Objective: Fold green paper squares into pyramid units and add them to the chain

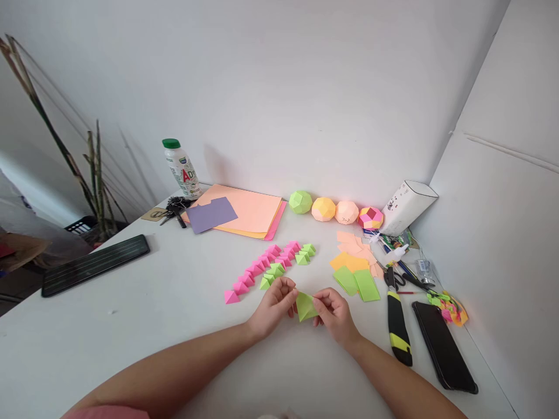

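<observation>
Between my two hands is a small folded piece of green paper [307, 306], creased toward a point at the bottom. My left hand [278, 305] pinches its left edge between thumb and fingers. At its right edge my right hand [334, 314] grips it the same way. Just beyond my left hand lie folded green paper units [276, 269] beside a slanting row of pink paper units [254, 269]. Flat green paper pieces [367, 285] rest past my right hand, with orange pieces [350, 263] and peach pieces [354, 244] behind them.
Several paper balls [324, 209] line the wall beside a white box [409, 205]. At right are a utility knife [399, 329], a phone [444, 346], scissors [395, 279] and paper scraps [452, 305]. Coloured sheets [253, 209], a bottle [183, 171] and a long black object [96, 265] occupy the left.
</observation>
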